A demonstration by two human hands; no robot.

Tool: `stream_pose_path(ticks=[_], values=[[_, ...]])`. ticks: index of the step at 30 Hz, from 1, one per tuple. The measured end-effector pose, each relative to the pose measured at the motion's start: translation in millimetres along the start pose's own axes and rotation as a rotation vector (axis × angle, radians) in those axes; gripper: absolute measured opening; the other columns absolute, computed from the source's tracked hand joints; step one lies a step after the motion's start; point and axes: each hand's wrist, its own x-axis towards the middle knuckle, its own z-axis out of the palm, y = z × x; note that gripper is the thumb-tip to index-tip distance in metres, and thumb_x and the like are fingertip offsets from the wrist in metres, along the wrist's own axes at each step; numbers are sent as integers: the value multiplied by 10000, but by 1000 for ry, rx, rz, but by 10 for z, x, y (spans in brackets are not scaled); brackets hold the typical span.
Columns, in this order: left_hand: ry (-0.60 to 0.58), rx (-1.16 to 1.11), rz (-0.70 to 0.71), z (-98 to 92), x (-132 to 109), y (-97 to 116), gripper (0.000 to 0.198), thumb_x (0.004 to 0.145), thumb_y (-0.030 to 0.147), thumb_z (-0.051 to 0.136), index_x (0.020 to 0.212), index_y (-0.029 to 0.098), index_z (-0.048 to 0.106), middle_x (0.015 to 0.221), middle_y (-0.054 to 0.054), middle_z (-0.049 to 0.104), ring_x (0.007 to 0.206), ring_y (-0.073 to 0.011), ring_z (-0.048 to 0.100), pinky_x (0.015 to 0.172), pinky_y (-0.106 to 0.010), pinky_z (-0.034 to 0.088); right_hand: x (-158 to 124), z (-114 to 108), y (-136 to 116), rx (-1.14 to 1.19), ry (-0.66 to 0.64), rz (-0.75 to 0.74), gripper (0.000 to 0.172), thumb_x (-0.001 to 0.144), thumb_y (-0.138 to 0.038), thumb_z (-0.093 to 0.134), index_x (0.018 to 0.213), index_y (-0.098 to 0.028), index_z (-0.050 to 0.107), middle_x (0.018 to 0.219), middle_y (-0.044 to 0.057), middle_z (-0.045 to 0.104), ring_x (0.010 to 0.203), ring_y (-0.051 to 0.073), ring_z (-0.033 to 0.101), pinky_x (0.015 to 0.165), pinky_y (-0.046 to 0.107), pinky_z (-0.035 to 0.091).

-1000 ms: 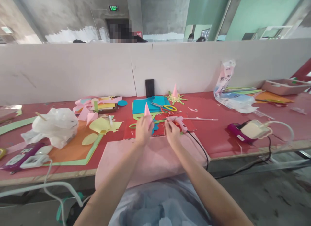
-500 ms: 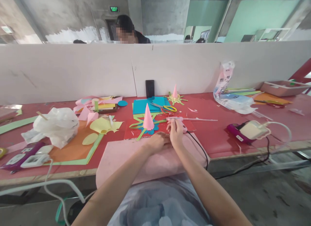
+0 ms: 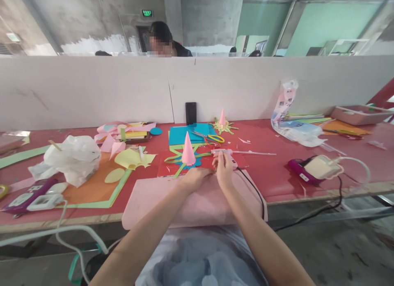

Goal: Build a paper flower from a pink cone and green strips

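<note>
A pink paper cone (image 3: 188, 149) stands upright on a blue and green paper flower, on a red sheet (image 3: 203, 161). My left hand (image 3: 197, 177) rests on the pink sheet (image 3: 160, 200) just in front of the cone, fingers curled, nothing visible in it. Beside it, my right hand (image 3: 224, 169) is closed around the handle of the pink glue gun (image 3: 229, 154), which lies on the red sheet with its black cord trailing toward the table edge.
Yellow-handled scissors (image 3: 212, 136) lie on a blue sheet behind the cone, near a second small cone (image 3: 222, 118). A white plastic bag (image 3: 72, 158) and paper scraps sit to the left, a power strip (image 3: 30, 197) far left, a purple device (image 3: 310, 169) at right. A person is beyond the partition.
My left hand set the pink cone down on the paper flower and came to rest in front of it. My right hand took hold of the glue gun.
</note>
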Motion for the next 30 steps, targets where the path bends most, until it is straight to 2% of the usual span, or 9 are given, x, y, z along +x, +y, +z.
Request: stream_pose_path(ticks=[5, 6, 8, 11, 15, 18, 22, 26, 30], values=[[408, -333, -235, -131, 17, -134, 254, 799, 256, 535, 1026, 200, 637, 905, -21, 707, 841, -152, 655, 801, -259, 503, 16, 0, 40, 1, -16, 26, 420, 868, -582, 262, 766, -224, 456, 572, -2, 509, 507, 129, 486, 515, 248, 412], [466, -392, -265, -167, 21, -152, 290, 790, 263, 545, 1064, 195, 615, 880, -21, 707, 836, -155, 659, 794, -264, 508, 20, 4, 54, 4, -34, 37, 428, 864, -591, 262, 767, -224, 461, 565, -4, 508, 493, 127, 477, 500, 246, 403], [507, -499, -310, -232, 29, -175, 370, 770, 282, 568, 1127, 187, 571, 846, -23, 708, 815, -164, 665, 750, -268, 523, 23, 16, 78, -1, -102, 74, 453, 854, -612, 262, 764, -224, 478, 544, -7, 507, 469, 127, 465, 479, 244, 387], [493, -606, -336, -282, 37, -199, 453, 740, 322, 599, 1163, 175, 535, 841, -35, 711, 780, -174, 671, 689, -269, 534, 14, 36, 90, -48, -248, 117, 491, 841, -638, 265, 762, -223, 516, 536, -2, 529, 462, 135, 475, 474, 248, 382], [402, -698, -328, -248, 41, -248, 387, 726, 337, 606, 1066, 152, 574, 843, -53, 710, 734, -173, 676, 691, -282, 536, -7, 49, 69, -97, -348, 71, 469, 827, -628, 346, 777, -215, 564, 521, -14, 528, 472, 136, 482, 501, 246, 385], [336, -684, -330, -199, 37, -282, 295, 708, 317, 616, 950, 147, 613, 852, -61, 708, 734, -170, 672, 716, -291, 532, -10, 49, 56, -110, -349, 17, 414, 803, -591, 445, 846, -209, 599, 495, -35, 494, 481, 130, 475, 519, 237, 381], [299, -631, -298, -172, 32, -295, 205, 697, 305, 622, 841, 159, 622, 815, -41, 702, 746, -162, 661, 759, -292, 516, 0, 37, 57, -140, -325, -24, 364, 801, -546, 481, 746, -201, 583, 475, -37, 470, 484, 123, 461, 541, 233, 375], [236, -688, -295, -196, 25, -253, 189, 714, 339, 607, 770, 160, 582, 674, -11, 665, 667, -154, 644, 716, -288, 506, 6, 28, 57, -122, -285, -21, 355, 792, -536, 501, 740, -193, 573, 478, -37, 479, 491, 123, 461, 554, 232, 375], [150, -748, -288, -234, 2, -148, 188, 729, 342, 595, 728, 159, 551, 626, -10, 640, 636, -141, 619, 657, -261, 484, 11, 26, 57, -130, -212, -37, 363, 789, -540, 504, 694, -193, 545, 488, -37, 456, 506, 123, 441, 557, 233, 360]])
